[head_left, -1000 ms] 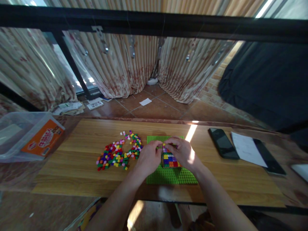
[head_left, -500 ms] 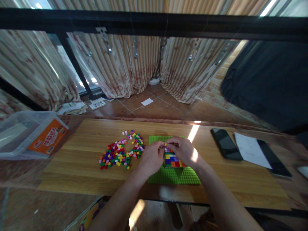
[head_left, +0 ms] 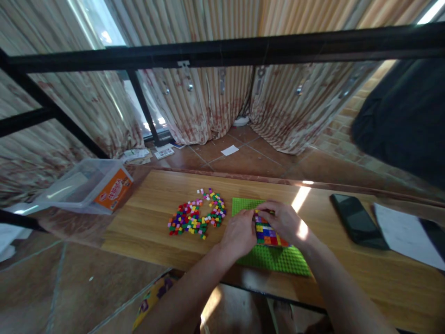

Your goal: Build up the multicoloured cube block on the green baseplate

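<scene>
A low block of small multicoloured toy bricks (head_left: 269, 234) sits on a green studded baseplate (head_left: 278, 260). My left hand (head_left: 241, 232) is closed against the block's left side, its fingertips at the far left corner. Over the block's far edge, my right hand (head_left: 281, 218) has its fingers bent and pinched together, close to the left fingertips. Whatever the right fingertips hold is too small and hidden to make out. Left of the baseplate lies a loose spread of small coloured bricks (head_left: 191, 217) on the wooden table.
A clear plastic box (head_left: 81, 190) with an orange label stands beyond the table's left end. On the right of the wooden table (head_left: 156, 185) lie a dark phone (head_left: 358, 220), a white paper sheet (head_left: 403, 227) and another dark flat device (head_left: 434, 234). Curtains hang behind a black bar.
The camera has turned left and tilted, so the whole scene sits further right. Both hands stay at the brick block, with only slight finger movement.
</scene>
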The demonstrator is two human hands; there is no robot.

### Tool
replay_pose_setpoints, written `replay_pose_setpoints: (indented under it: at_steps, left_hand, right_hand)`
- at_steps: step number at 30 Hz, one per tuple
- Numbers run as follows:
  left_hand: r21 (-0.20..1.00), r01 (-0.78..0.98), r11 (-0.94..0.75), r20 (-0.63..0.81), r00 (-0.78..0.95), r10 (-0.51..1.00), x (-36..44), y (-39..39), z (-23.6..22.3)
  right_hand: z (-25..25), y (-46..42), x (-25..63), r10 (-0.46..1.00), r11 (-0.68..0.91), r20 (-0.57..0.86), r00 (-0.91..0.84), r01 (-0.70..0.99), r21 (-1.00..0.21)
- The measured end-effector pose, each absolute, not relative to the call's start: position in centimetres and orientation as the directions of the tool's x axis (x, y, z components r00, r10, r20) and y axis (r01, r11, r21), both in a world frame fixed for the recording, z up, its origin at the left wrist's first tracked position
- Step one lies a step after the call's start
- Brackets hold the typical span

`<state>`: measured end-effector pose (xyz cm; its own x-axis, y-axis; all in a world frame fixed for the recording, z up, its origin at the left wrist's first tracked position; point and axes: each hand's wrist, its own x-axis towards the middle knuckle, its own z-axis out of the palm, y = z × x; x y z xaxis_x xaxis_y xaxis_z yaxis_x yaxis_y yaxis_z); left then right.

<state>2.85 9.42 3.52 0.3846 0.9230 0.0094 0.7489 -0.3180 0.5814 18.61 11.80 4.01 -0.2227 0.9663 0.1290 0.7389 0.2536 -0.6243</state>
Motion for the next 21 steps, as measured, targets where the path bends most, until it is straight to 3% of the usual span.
replay_pose_setpoints:
  at_steps: [7, 14, 21]
  left_hand:
    - [0.553, 0.784, -0.281, 0.041, 0.312, 0.949, 0.5, 10.4, 4.0]
    - [0.413, 0.911, 0.012, -0.012, -0.008, 1.0, -9.1, 13.9, 5.8]
    - [0.286, 0.957, 0.034, -0.093, -0.008, 0.996, -12.3, 13.8, 4.5]
  right_hand:
    - [2.9, 11.8, 19.5, 0.975, 0.217, 0.118, -0.188, 0.704, -0.676]
    - [2.9, 11.0, 20.0, 0.974, 0.225, 0.168, -0.151, 0.722, -0.654]
    - [3.0, 11.1, 20.7, 0.957, 0.267, 0.26, -0.128, 0.741, -0.616]
